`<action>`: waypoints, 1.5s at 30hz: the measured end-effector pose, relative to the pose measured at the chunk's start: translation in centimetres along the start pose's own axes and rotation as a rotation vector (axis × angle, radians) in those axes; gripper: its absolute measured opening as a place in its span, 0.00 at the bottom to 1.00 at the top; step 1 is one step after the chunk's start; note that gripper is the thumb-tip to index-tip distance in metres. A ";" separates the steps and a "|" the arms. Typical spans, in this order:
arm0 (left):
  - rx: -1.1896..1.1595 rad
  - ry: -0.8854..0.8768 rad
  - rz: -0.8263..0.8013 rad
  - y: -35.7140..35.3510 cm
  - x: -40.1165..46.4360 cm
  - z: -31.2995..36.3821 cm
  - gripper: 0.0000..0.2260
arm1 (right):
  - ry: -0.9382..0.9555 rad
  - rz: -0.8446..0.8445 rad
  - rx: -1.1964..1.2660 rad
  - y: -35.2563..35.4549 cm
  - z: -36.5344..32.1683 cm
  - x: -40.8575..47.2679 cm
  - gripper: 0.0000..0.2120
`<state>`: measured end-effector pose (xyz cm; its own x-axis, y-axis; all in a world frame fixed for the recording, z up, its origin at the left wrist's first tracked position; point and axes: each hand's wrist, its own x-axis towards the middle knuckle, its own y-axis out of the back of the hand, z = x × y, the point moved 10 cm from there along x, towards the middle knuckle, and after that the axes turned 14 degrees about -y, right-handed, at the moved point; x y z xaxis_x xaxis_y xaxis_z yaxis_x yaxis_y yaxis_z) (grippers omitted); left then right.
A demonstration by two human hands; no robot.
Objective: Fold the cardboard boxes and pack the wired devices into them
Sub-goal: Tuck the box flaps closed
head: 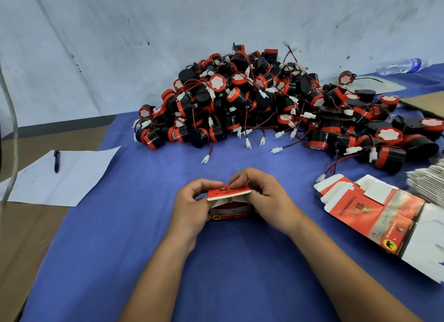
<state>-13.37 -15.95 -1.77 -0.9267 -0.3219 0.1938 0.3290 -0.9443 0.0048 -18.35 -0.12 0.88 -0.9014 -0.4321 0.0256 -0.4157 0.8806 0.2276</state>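
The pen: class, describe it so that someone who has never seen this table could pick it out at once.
Start at the blue cloth covering the table and go to its left edge, where a white sheet of paper lies. The pen rests on the sheet's upper left part. It is the only slim black stick here, lying apart from the pile of red-and-black wired devices.

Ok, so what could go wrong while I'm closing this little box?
The lid flap is still up over the box, pinched by the left hand and right hand; something red inside sits near the opening and could catch as the flap tucks in. Loose wires trail from the device pile and may snag on your next reach.
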 end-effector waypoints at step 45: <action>0.179 -0.227 -0.304 0.3 0.3 1.1 0.32 | 0.260 0.141 -0.428 -0.4 -3.0 -1.7 0.12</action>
<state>-13.37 -16.23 -0.60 -0.9295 0.0116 0.3688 0.0918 -0.9608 0.2616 -16.23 -0.34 3.65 -0.8625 -0.3971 0.3137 -0.1566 0.7988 0.5808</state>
